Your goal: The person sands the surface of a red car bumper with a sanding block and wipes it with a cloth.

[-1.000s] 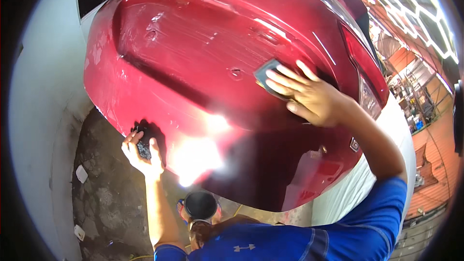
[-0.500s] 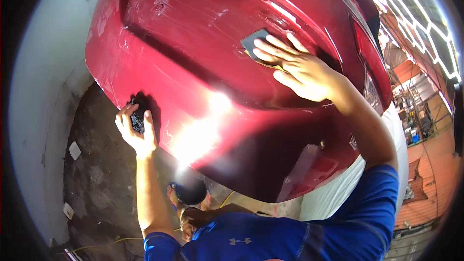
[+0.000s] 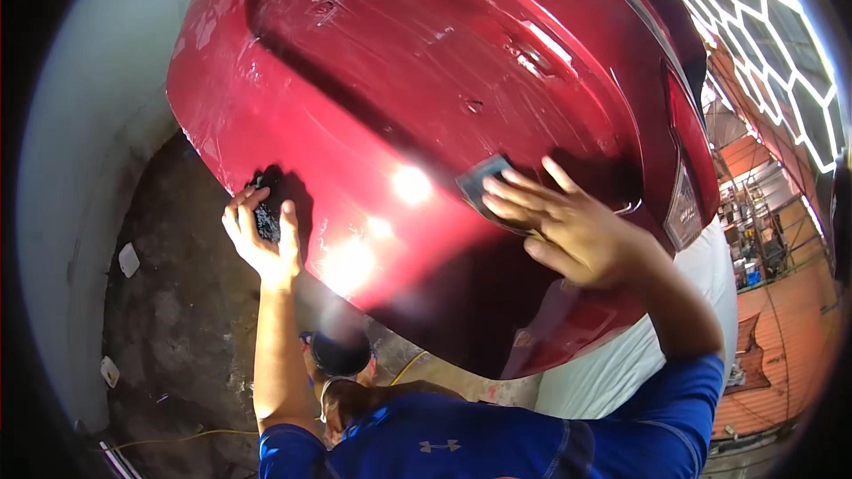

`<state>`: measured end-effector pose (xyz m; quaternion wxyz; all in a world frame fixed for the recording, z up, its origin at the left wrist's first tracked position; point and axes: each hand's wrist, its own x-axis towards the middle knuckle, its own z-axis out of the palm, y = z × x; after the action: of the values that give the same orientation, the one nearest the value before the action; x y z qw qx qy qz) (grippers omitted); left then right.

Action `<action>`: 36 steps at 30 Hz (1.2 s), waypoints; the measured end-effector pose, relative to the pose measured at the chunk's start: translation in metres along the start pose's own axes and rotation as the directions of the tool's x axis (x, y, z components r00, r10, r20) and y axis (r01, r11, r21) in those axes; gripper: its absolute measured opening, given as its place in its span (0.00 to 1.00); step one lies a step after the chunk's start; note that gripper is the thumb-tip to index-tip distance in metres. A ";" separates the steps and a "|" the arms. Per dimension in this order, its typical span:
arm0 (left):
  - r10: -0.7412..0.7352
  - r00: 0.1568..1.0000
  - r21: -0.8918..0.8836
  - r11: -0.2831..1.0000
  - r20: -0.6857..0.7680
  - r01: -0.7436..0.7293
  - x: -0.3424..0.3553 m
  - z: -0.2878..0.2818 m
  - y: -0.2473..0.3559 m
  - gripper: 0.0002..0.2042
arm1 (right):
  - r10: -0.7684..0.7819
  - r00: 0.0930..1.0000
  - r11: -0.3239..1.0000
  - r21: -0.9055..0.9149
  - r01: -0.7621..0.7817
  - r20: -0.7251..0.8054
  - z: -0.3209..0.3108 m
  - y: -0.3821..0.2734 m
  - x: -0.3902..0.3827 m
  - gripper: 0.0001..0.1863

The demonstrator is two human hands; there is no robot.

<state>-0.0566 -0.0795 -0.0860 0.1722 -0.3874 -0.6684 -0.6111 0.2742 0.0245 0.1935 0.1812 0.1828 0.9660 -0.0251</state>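
Observation:
A glossy red car bumper [image 3: 337, 111] fills the middle, wet-looking and streaked on its upper face. My right hand [image 3: 572, 222] lies on it with fingers stretched out, pressing a dark grey sheet of sandpaper [image 3: 481, 184] flat against the paint. The palm and fingers hide part of the sheet, and the hand is slightly blurred. At the bumper's left lower edge, my left hand [image 3: 264, 235] has its fingers curled round a black, white-speckled, sponge-like pad [image 3: 266, 213], which rests against the red surface.
A black bucket [image 3: 342, 350] stands on the floor near my feet. A pale wall [image 3: 80, 177] rises at the left. White sheeting [image 3: 595, 372] hangs below the bumper's right side. A yellow cord [image 3: 186, 436] crosses the floor. Shelving [image 3: 750, 231] with items stands at the right.
My right hand has slid the sandpaper down the bumper toward me. The left hand keeps its hold on the black pad at the edge. The whole view has shifted slightly.

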 end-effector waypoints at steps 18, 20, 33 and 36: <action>0.006 1.000 -0.085 0.996 0.029 -0.003 -0.002 0.013 0.001 0.20 | -0.134 0.980 0.959 -0.268 0.090 -0.148 -0.014 0.002 0.109 0.35; 0.003 0.998 -0.122 0.992 0.070 0.006 -0.003 0.021 0.011 0.20 | -0.164 0.973 0.882 -0.467 0.072 -0.160 -0.025 0.029 0.152 0.35; 0.049 0.997 -0.115 0.992 0.053 -0.043 -0.003 0.018 0.007 0.19 | 0.012 0.798 0.809 -0.464 -0.361 -0.602 -0.032 0.075 0.171 0.36; 0.055 0.998 -0.076 0.996 0.044 -0.052 0.000 0.008 -0.003 0.19 | 0.001 0.782 0.867 -0.388 -0.311 -0.624 -0.042 0.054 0.161 0.36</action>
<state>-0.0568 -0.0712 -0.0891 0.1586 -0.4253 -0.6382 -0.6219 0.1396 0.1350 0.1758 -0.0965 0.2136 0.9292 0.2856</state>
